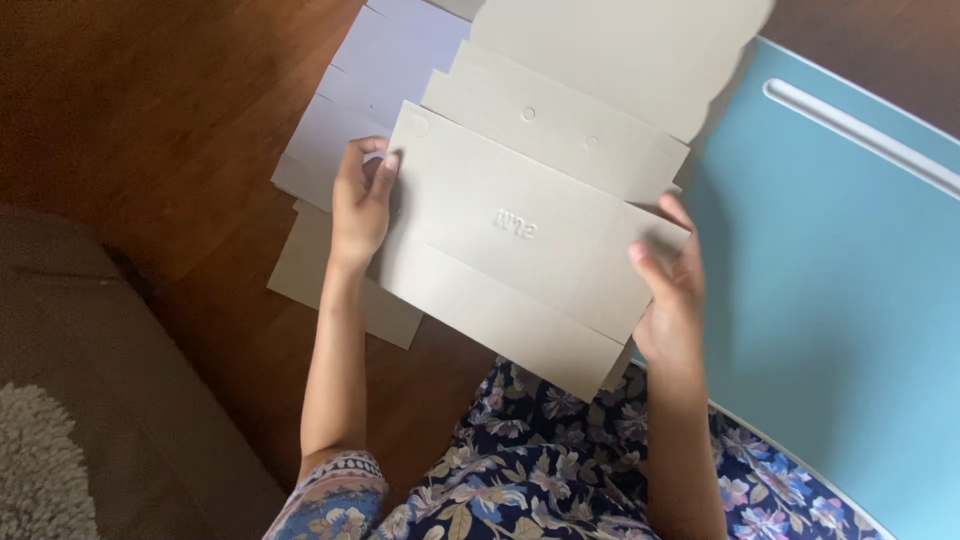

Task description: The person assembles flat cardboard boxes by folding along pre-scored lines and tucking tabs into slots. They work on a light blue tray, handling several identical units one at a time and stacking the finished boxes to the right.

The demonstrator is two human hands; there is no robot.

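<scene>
A flat grey cardboard box blank [520,215] with creases, flaps and small embossed marks is held up in front of me, above my lap. My left hand [360,205] grips its left edge, thumb and fingers pinching the card. At the right edge, my right hand [668,290] holds the blank with the thumb on top. The blank's far flaps reach up past the frame's top.
More flat cardboard blanks [335,130] lie stacked on the brown wooden floor [180,120] behind the held one. A light blue table [840,260] with a white groove stands to the right. A grey cushion [90,380] is at the lower left. My floral dress [540,470] fills the bottom.
</scene>
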